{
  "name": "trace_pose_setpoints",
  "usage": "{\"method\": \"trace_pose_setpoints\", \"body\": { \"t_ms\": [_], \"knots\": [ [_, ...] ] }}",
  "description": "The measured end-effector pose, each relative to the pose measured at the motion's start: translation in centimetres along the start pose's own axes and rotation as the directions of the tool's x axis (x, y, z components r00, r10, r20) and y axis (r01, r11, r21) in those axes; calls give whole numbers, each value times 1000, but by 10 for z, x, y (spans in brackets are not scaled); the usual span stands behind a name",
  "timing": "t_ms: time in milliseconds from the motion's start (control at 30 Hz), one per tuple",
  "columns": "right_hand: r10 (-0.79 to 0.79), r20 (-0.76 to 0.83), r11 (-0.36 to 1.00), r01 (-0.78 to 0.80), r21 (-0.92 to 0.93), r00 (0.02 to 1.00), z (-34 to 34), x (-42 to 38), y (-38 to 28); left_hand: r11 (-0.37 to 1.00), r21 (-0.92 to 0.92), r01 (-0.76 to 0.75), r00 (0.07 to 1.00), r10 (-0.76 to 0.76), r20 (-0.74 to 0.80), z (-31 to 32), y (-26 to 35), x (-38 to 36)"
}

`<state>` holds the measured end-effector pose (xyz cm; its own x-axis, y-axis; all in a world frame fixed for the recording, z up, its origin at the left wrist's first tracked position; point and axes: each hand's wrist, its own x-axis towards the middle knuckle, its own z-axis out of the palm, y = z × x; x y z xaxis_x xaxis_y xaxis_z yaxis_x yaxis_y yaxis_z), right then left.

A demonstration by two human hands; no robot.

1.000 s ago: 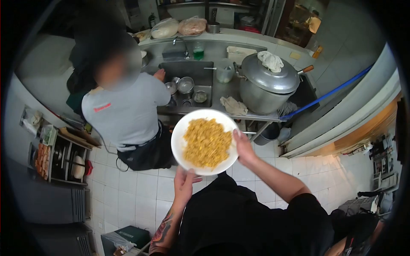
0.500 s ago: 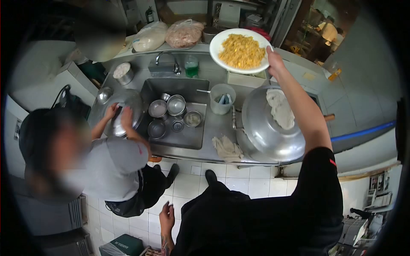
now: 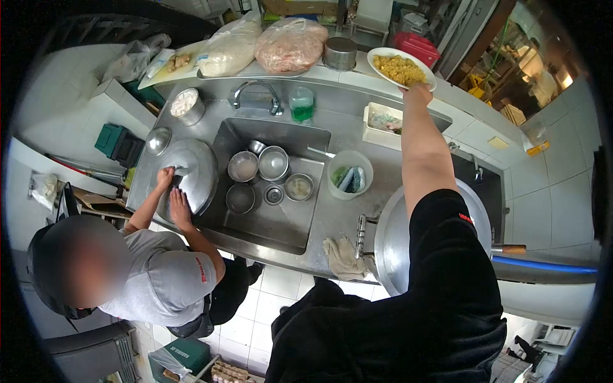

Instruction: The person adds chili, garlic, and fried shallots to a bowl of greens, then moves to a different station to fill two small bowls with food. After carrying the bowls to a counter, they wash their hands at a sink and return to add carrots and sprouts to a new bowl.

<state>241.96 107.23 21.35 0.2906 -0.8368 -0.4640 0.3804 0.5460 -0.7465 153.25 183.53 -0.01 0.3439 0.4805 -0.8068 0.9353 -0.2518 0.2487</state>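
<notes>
At the far end of my stretched right arm, my right hand grips the near rim of a white plate. Yellow fried rice is heaped on it. In this view the plate overlaps the raised ledge behind the counter, beside a red container. Beneath my forearm, a large metal lid is partly hidden by my sleeve. My left hand is out of sight.
To the left, a co-worker's hands are on another large lid. Several metal bowls lie in the sink. A plastic tub, a cloth and a white bin stand nearby. Filled bags line the ledge.
My right hand has carried the plate away from me and to the right, over the back ledge. My left hand has dropped out of view. The co-worker's hands stay at the lid.
</notes>
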Motion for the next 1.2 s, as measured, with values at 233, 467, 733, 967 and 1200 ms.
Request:
{"method": "trace_pose_setpoints", "body": {
  "t_ms": [233, 467, 733, 967, 1200],
  "knots": [
    [-36, -44, 996, 40, 82, 998, 2, -1, 16, 991, -60, -124, 992, 124, 13, 3, 37, 1],
    [-156, 262, 971, 197, -139, 952, 7, 128, 65, 939, -114, -324, 946, 325, -11, -14, 73, 22],
    [82, 196, 993, -98, 71, 977, -2, 23, 22, 932, -97, -348, 937, 349, -10, -30, 126, 39],
    [-78, 136, 687, 152, -711, 988, -8, -82, 61, 749, -347, -565, 806, 591, -35, 4, 310, -12],
    [54, 191, 987, -23, -159, 980, 51, -237, 159, 353, -433, -829, 310, 936, 168, 98, 547, -40]
  ]
}}
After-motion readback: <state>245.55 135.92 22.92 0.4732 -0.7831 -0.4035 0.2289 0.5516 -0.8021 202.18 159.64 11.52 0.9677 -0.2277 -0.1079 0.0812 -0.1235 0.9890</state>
